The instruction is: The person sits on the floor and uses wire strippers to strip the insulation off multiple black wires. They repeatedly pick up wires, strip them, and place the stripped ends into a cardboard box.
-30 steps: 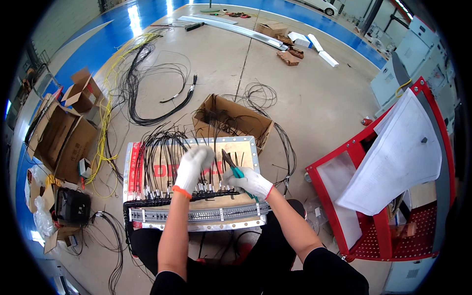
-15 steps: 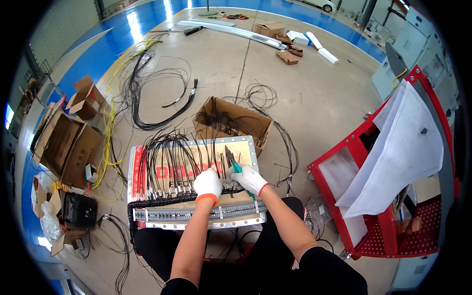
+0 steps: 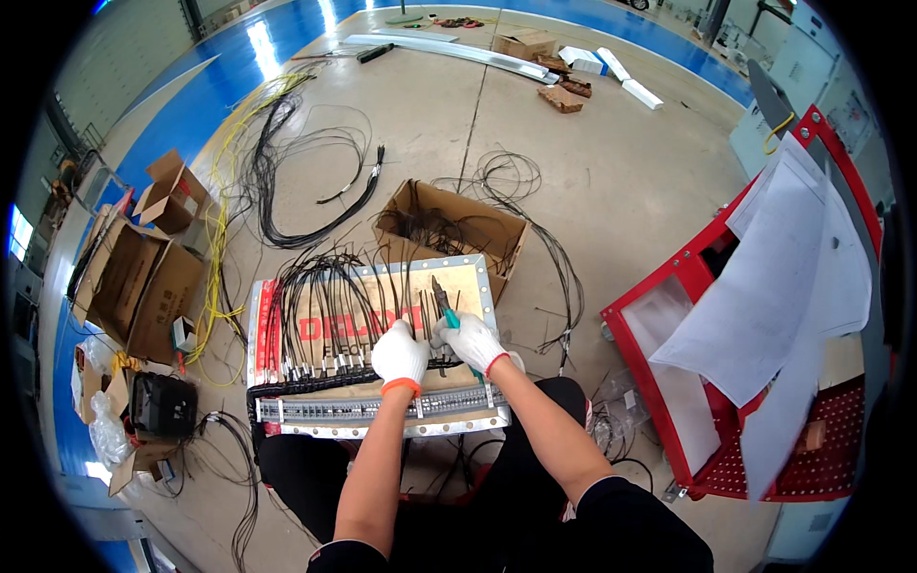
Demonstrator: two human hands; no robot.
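Across my lap lies a cardboard-topped board (image 3: 449,272) with a riveted metal rim. A black wire harness (image 3: 315,386) runs along it, with several thin black wires (image 3: 330,296) fanning toward the far edge, pale sleeves near their bases. My left hand (image 3: 399,355), in a white glove with an orange cuff, is closed at the wires' right part; a black wire rises from its fingertips, which are partly hidden. My right hand (image 3: 473,342), also gloved, grips green-handled pliers (image 3: 450,316), jaws pointing away from me beside short upright wires. A slotted grey strip (image 3: 344,411) lies nearest me.
An open carton (image 3: 497,229) of black wire offcuts stands beyond the board. Wire coils (image 3: 277,215) and yellow cable (image 3: 218,277) lie left on the floor. Cartons (image 3: 143,277) stand farther left. At right is a red cart (image 3: 659,263) with large paper sheets (image 3: 764,277).
The view has shifted slightly. My left hand has moved a little in toward the wires, and the pliers remain in my right hand. One paper sheet on the cart hangs lower.
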